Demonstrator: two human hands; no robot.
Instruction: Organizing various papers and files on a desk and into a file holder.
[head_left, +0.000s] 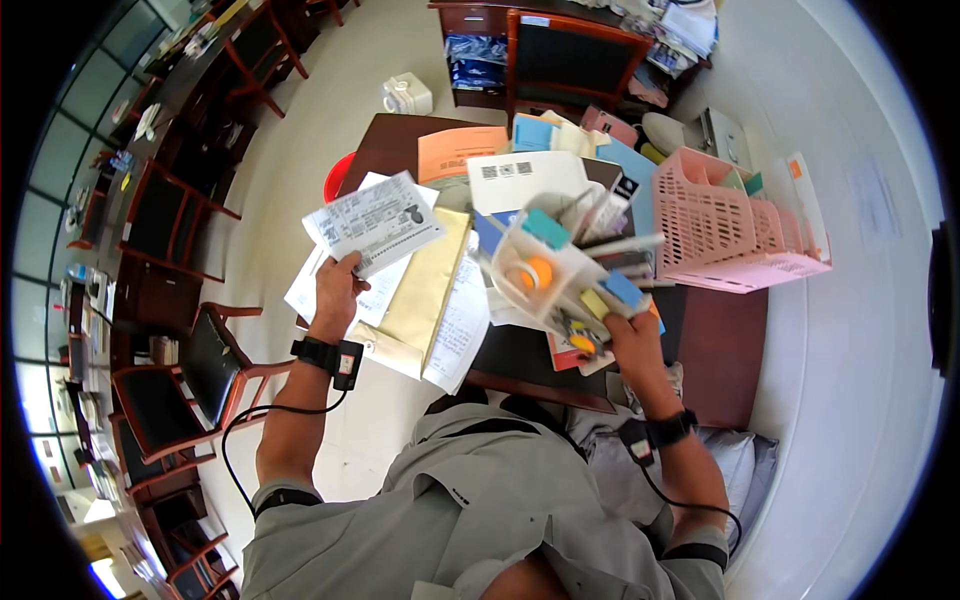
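My left hand (339, 291) grips the lower edge of a printed paper sheet (379, 221), which bears text and a small portrait. Under it lie white papers (307, 281), a cream-coloured envelope (424, 289) and a handwritten page (461, 322). My right hand (636, 349) grips the near right corner of a white divided desk organizer (517, 247), thumb on its rim. Inside the organizer are a teal block (546, 228), an orange and white tape roll (536, 273), a yellow block (595, 304), a blue block (622, 288) and several pens. Whether the organizer rests on the papers I cannot tell.
A pink plastic file basket (705, 214) stands at the desk's right, against the white wall (832, 315). An orange booklet (461, 150) and a white envelope (525, 184) lie at the back. A red bucket (337, 178) shows beyond the desk's left edge. Chairs (176, 214) stand at left.
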